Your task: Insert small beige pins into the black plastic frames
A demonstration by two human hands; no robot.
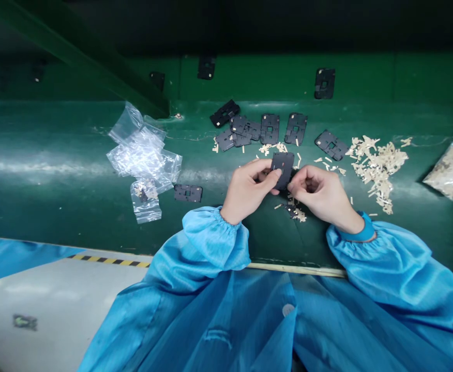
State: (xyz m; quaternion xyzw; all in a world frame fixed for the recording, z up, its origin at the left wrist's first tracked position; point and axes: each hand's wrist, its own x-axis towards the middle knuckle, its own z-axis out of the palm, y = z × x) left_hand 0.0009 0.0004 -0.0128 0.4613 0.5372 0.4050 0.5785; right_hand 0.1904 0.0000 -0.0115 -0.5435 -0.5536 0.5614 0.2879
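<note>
My left hand (250,188) grips a flat black plastic plate (283,164), thumb on its face, held above the green bench. At the plate's lower right edge is my right hand (317,194), its thumb and forefinger pinched together; what they hold, if anything, is too small to make out. Beneath the hands lies a small heap of cream strips and black bits (297,213). Beyond them several similar black plates are spread out, among them a plate with a square hole (270,129) and a tilted plate (331,145).
Clear zip bags (139,150) are piled at left, beside a lone black plate (188,193). A large scatter of cream strips (379,168) lies at right, with a filled bag (452,169) farther right. A green beam (106,62) slants down to the bench at upper left.
</note>
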